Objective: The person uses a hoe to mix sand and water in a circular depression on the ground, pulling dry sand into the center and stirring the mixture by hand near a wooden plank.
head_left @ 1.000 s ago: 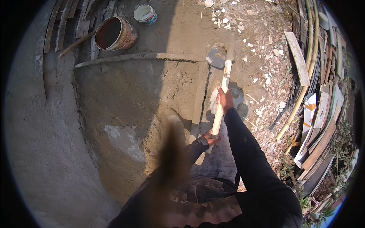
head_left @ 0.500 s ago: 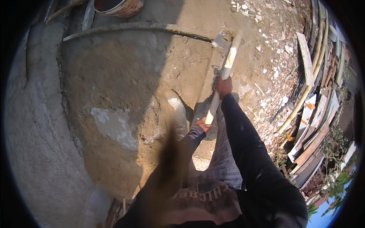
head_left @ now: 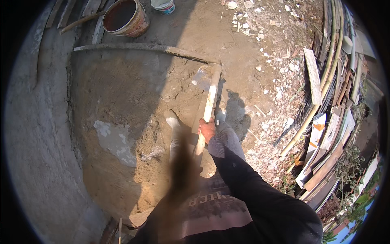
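Observation:
My right hand is closed around the pale wooden handle of a hoe, partway along it. The handle slants from my body up to its far end, where a flat metal blade lies against the sandy mortar-like ground. My left hand does not show; a dark blurred shape in front of the picture covers the area near the handle's close end. My feet stand on either side of the handle, in pale, dusty footwear.
A long wooden board edges the sandy patch at the far side. Beyond it stand a large stained bucket and a small white pail. White rubble lies to the right, beside stacked planks and bamboo poles.
The hoe has been drawn back toward my body, its blade now nearer and further left. My right hand has come closer too. My left hand has gone out of sight. The view has shifted slightly.

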A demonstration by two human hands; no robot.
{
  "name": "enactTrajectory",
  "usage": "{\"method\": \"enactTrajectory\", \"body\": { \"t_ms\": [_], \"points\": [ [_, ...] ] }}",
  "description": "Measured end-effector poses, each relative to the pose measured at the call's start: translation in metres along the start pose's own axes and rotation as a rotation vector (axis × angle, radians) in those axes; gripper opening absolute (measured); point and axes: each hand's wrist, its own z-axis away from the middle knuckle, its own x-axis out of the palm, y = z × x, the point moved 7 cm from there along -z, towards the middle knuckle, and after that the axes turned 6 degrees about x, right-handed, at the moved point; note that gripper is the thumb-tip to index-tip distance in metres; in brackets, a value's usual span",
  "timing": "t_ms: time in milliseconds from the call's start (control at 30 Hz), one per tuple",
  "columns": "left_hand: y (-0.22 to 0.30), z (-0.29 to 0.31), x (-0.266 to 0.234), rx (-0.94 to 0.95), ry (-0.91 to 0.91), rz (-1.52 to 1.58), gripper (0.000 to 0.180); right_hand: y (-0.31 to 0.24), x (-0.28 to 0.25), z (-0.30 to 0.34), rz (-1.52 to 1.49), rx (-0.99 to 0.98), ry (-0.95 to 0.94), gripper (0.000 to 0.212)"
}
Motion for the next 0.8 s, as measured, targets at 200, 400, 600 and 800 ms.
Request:
{"method": "enactTrajectory", "body": {
  "t_ms": [200, 400, 600, 800],
  "points": [
    [0.188, 0.011, 0.030, 0.009, -0.146, 0.088, 0.050, -0.110, -0.120, -0.001, -0.030, -0.151, -0.001, 0.021],
    [0.234, -0.100, 0.112, 0.215, -0.084, 0.073, 0.037, -0.198, -0.194, -0.078, 0.090, -0.285, 0.107, 0.013],
    [0.259, -0.214, 0.132, 0.021, -0.181, 0.270, 0.034, -0.230, -0.175, -0.220, 0.364, -0.457, -0.055, 0.015],
    [0.137, -0.222, 0.148, -0.120, -0.232, 0.601, 0.034, -0.132, -0.141, -0.270, 0.492, -0.316, 0.281, 0.021]
  ]
}}
